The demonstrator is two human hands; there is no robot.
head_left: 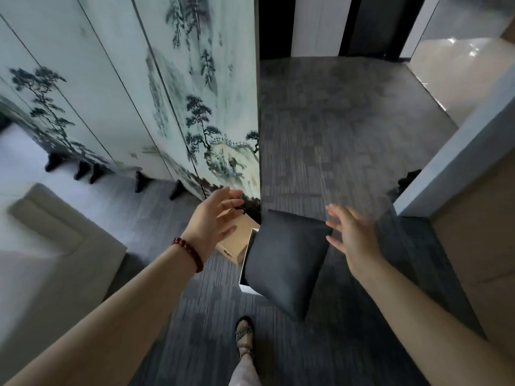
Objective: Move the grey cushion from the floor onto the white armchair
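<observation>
Grey cushion [287, 261] between spread left hand [216, 221], right hand [352, 236]

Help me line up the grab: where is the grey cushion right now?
In the head view the grey cushion sits low and centre on the carpet, leaning on a cardboard box by the painted screen, between the open left hand and right hand.

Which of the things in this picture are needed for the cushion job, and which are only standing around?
Needed:
grey cushion
white armchair
left hand, open
right hand, open

Only standing around:
cardboard box, beside the cushion
painted folding screen
red bead bracelet
sandal
</observation>
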